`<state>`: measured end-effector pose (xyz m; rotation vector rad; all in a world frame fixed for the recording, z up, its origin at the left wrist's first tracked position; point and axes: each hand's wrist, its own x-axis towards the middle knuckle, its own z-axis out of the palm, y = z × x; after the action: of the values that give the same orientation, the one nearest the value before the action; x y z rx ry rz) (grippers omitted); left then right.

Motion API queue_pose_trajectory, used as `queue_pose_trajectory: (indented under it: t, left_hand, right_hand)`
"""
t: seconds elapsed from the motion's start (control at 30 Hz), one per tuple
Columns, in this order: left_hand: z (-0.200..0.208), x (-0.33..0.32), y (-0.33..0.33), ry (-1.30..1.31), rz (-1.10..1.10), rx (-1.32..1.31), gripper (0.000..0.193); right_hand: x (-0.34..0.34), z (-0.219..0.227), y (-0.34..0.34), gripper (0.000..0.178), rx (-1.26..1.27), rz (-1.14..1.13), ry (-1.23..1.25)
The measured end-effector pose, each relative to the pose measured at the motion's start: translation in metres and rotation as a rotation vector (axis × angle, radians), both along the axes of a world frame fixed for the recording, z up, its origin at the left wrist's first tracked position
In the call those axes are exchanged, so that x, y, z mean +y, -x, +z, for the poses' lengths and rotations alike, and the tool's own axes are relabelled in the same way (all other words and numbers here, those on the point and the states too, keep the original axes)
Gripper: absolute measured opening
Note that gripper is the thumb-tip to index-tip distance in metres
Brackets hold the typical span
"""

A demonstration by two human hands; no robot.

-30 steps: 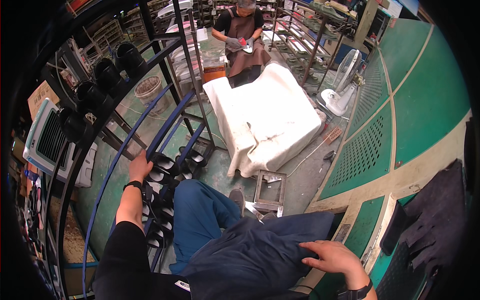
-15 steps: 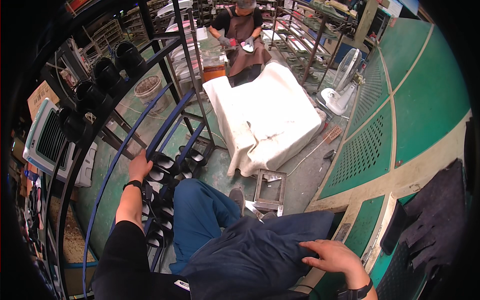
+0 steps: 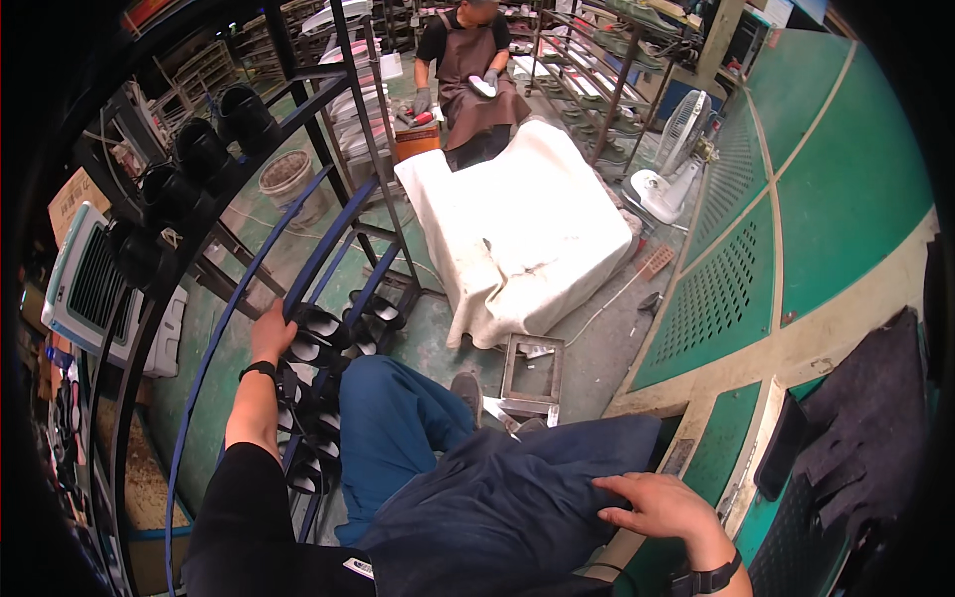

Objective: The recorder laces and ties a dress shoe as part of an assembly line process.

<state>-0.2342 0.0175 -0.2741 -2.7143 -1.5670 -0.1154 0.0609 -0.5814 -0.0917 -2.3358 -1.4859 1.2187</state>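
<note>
Blue-railed metal rack (image 3: 324, 253), left hand (image 3: 269, 333) touching, grip unclear, right hand (image 3: 659, 507) loose on creased cloth (image 3: 512, 488)

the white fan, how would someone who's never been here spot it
Start from the big green panelled casing along the right side. Left of its far end, just past the right corner of the white cloth, the white fan stands on the floor. Its round caged head and bulging pale base set it apart from the brown metal rack next to it.
</note>
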Motion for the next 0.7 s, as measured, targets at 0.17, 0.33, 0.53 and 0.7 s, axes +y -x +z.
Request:
queue_pose_trajectory:
  t: [0.17, 0.33, 0.53, 0.7]
  left_hand:
    - [0.0, 0.0001, -0.0015, 0.013, 0.02, 0.014, 0.058]
    - [-0.0017, 0.0013, -0.0009, 0.004, 0.01, 0.012, 0.06]
    - [-0.0022, 0.0026, -0.001, 0.019, 0.018, 0.025, 0.059]
    - [-0.0023, 0.0031, -0.0006, 0.008, 0.012, 0.027, 0.06]
  right_hand:
    - [-0.0007, 0.0005, 0.0003, 0.052, 0.001, -0.005, -0.004]
    - [0.0, 0.0016, 0.0003, 0.052, 0.006, 0.001, -0.015]
    - [-0.001, 0.0001, -0.0002, 0.052, 0.004, 0.004, -0.015]
    - [-0.0014, -0.0006, -0.0007, 0.052, 0.007, 0.004, -0.015]
